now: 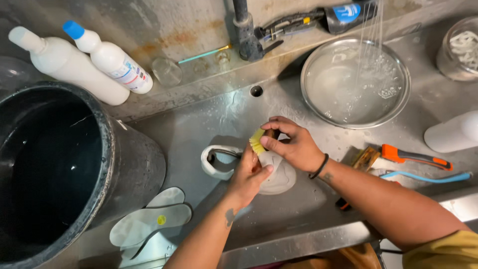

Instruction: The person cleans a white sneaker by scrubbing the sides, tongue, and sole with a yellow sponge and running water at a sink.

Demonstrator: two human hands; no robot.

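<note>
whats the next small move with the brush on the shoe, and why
Probably a short scrubbing stroke along the white shoe. The right hand presses the small yellow-bristled brush against the shoe's upper edge, and the left hand steadies the shoe over the wet steel sink. Water is running only into the round metal bowl, so rinsing looks like a later step.

Single head-worn view, steeply down and close over the steel sink
</note>
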